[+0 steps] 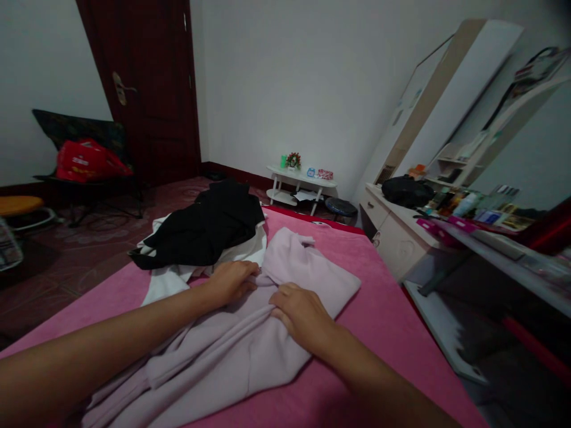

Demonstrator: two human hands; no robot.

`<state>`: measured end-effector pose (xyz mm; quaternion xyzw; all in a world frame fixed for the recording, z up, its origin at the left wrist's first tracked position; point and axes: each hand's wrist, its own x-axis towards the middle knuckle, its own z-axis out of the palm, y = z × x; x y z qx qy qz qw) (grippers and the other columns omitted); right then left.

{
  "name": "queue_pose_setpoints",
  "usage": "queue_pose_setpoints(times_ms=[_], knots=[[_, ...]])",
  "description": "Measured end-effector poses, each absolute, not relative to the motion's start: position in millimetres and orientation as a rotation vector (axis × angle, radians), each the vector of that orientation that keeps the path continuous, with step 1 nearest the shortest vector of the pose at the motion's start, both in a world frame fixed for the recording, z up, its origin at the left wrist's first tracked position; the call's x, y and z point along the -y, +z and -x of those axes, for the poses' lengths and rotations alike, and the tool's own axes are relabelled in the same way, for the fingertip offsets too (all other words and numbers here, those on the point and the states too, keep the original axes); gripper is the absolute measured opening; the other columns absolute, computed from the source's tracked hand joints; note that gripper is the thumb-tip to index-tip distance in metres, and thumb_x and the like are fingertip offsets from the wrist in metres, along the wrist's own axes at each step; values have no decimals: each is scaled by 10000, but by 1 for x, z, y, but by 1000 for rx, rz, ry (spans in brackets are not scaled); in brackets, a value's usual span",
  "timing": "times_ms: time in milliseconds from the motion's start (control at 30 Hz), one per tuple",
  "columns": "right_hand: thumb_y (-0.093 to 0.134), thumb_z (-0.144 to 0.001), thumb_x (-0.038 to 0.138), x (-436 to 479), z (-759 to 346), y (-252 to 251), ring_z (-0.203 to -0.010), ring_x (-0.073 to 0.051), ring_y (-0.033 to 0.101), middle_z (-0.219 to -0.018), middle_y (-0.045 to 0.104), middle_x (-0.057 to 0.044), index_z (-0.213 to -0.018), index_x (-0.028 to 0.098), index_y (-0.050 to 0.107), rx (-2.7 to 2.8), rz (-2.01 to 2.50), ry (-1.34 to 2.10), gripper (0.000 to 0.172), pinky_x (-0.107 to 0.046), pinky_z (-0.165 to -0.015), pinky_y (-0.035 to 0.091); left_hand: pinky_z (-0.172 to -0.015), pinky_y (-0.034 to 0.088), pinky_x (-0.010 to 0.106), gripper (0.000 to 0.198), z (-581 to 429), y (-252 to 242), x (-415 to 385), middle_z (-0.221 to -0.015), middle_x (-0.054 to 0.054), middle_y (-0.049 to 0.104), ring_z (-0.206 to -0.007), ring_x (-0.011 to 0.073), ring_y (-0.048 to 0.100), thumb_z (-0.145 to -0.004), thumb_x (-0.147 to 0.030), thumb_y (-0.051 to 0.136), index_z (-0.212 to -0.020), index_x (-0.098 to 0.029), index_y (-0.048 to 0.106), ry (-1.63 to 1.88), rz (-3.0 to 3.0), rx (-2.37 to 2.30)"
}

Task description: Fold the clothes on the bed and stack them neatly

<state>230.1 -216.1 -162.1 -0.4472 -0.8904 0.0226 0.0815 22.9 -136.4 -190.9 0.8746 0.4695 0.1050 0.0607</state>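
Note:
A pale lilac garment [232, 351] lies spread and creased on the pink bedcover [375, 333], its far part reaching toward the bed's far edge. My left hand [232, 282] pinches the cloth near the middle of the garment, fingers curled into it. Just to its right, my right hand [301, 312] grips a gathered fold of the same garment. Beyond my left hand sits a heap with a black garment [209, 223] on top of white cloth [167, 285].
Behind the bed is a small white table [303, 175] with a plant, beside a dark round stool [341, 207]. A dresser [395, 232] with bottles stands at right. A chair at left holds a red bag [89, 160], near a dark door [151, 89].

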Motion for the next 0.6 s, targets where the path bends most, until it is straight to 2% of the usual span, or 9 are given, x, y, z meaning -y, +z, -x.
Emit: queue_pose_setpoints(times_ms=[100,200,300,467,533,600], knots=[[522,-911,269,224,-264,-143,-892,-172,566,-906,643,-30,-904,205,625,2536,1352,-12,122,-272,-759,404,-635,397,281,115,-20,-169,140,-891,36,665,-815,226,636,-849,-297,556,-933,-220,574,371,-2830,-1386],[494,-909,283,234,-310,-126,-809,-173,581,-833,643,-32,-865,195,621,2396,1451,-152,161,-274,-703,395,-587,351,265,81,-17,-146,140,-873,19,643,-770,201,620,-864,-278,530,-917,-220,553,500,-2926,-1389],[502,-876,314,243,-357,-113,-734,-175,604,-784,653,-36,-850,193,630,2227,1506,-393,178,-267,-642,395,-568,323,252,111,-14,-123,140,-863,5,633,-716,171,592,-864,-317,540,-899,-213,557,721,-2885,-1405],[508,-793,331,261,-422,-98,-737,-201,647,-810,697,-66,-799,199,653,1903,1507,-751,196,-281,-657,448,-548,293,220,228,6,-82,147,-667,-18,556,-591,114,481,-850,-381,555,-759,-171,545,1060,-2714,-1413],[494,-760,353,269,-446,-102,-699,-225,653,-781,704,-82,-767,214,672,1743,1661,-740,226,-309,-618,460,-534,264,206,257,29,-73,147,-618,-32,522,-556,96,435,-838,-402,564,-752,-160,552,1094,-2665,-1546],[515,-703,395,278,-469,-113,-608,-246,643,-687,695,-83,-691,257,684,1587,1895,-566,218,-328,-530,450,-535,244,186,292,60,-75,145,-586,-49,499,-546,82,412,-831,-430,564,-746,-151,558,963,-2618,-1693]])
